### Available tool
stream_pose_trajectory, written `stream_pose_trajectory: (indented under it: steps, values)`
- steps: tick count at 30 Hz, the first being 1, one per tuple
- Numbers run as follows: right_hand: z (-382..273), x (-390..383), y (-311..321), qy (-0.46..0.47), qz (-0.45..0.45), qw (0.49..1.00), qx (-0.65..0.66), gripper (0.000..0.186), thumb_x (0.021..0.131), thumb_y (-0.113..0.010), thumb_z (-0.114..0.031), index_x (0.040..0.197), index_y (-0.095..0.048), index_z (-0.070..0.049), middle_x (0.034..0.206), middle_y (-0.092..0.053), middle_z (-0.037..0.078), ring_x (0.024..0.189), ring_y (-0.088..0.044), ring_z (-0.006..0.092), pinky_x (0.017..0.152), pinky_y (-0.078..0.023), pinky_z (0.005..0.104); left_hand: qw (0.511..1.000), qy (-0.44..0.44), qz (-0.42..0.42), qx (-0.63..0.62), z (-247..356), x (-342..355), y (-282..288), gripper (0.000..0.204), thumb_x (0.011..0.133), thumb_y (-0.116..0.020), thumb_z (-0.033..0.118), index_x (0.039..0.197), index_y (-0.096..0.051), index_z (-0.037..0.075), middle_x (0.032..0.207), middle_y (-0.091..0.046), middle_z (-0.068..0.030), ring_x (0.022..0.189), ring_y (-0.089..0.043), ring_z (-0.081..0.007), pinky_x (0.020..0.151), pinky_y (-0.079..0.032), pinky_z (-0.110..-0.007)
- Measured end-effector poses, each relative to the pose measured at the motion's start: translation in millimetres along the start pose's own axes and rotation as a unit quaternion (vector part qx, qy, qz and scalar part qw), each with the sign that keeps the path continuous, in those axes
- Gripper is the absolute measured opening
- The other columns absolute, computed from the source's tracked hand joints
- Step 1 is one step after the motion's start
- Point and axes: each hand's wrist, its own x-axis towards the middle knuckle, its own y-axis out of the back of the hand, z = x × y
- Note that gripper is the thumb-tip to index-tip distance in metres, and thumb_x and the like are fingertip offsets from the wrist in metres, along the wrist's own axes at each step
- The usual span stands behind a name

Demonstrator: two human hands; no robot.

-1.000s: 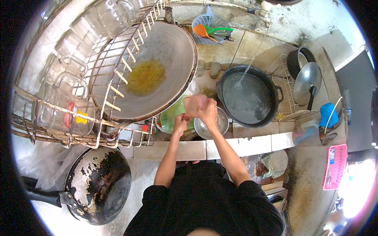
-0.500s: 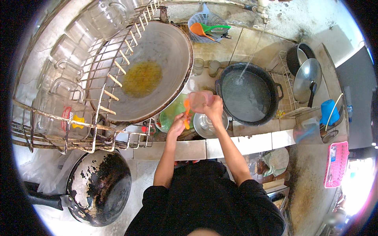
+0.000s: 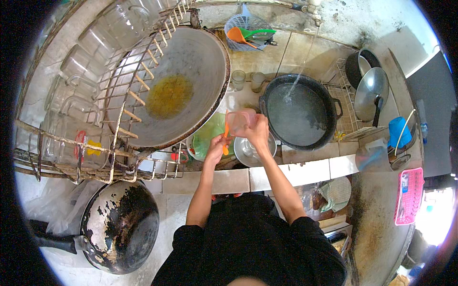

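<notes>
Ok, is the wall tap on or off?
On. A thin stream of water runs from the tap into the black pan, churning up white froth where it lands.

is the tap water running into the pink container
No, the water stream from the tap falls into the dark pan, while the right hand holds the pink container apart from it.

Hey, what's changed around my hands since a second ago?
The orange utensil, barely showing earlier, has come into plain view, roughly upright in your left hand. Your view shifted slightly. Your right hand keeps hold of the pink container; water still runs into the black pan.
</notes>
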Motion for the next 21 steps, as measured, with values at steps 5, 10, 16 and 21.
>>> stream_pose_trajectory:
  steps: [5,10,16,21]
  values:
    - [0.1,-0.4,-1.6,0.008,0.004,1.000,-0.004,0.050,0.064,-0.072,-0.011,0.107,-0.051,0.003,0.104,-0.055,0.022,0.098,-0.056,0.0377,0.084,-0.046,0.0423,0.999,0.025,0.005,-0.033,4.9,-1.4,-2.8,0.026,0.097,-0.040,0.010,0.117,-0.053,-0.001,0.102,-0.063,-0.0080,0.080,-0.055,-0.0114,0.070,-0.044,-0.024]
    - [-1.6,0.5,0.5,0.001,0.004,1.000,-0.005,0.049,0.064,-0.072,-0.010,0.106,-0.052,0.003,0.103,-0.055,0.022,0.098,-0.056,0.0377,0.084,-0.046,0.0422,0.999,0.030,-0.012,-0.043,8.6,-3.1,-5.1,0.025,0.095,-0.043,0.009,0.117,-0.051,-0.001,0.105,-0.062,-0.0093,0.083,-0.056,-0.0134,0.074,-0.046,-0.026]
    - [-3.5,0.7,1.5,-0.003,0.008,1.000,0.000,0.049,0.064,-0.072,-0.010,0.106,-0.051,0.003,0.105,-0.055,0.022,0.099,-0.056,0.0375,0.085,-0.046,0.0421,0.999,0.026,-0.014,-0.032,7.9,-0.8,-0.6,0.026,0.095,-0.041,0.007,0.118,-0.050,-0.001,0.104,-0.061,-0.0094,0.083,-0.056,-0.0142,0.074,-0.047,-0.027]
    - [-0.9,1.3,1.7,0.002,0.014,1.000,-0.006,0.049,0.064,-0.072,-0.010,0.107,-0.051,0.003,0.105,-0.055,0.022,0.098,-0.056,0.0375,0.085,-0.046,0.0423,0.999,0.026,-0.011,-0.021,10.3,-2.6,-5.1,0.024,0.096,-0.039,0.006,0.116,-0.051,-0.001,0.099,-0.060,-0.0080,0.076,-0.052,-0.0112,0.068,-0.045,-0.024]
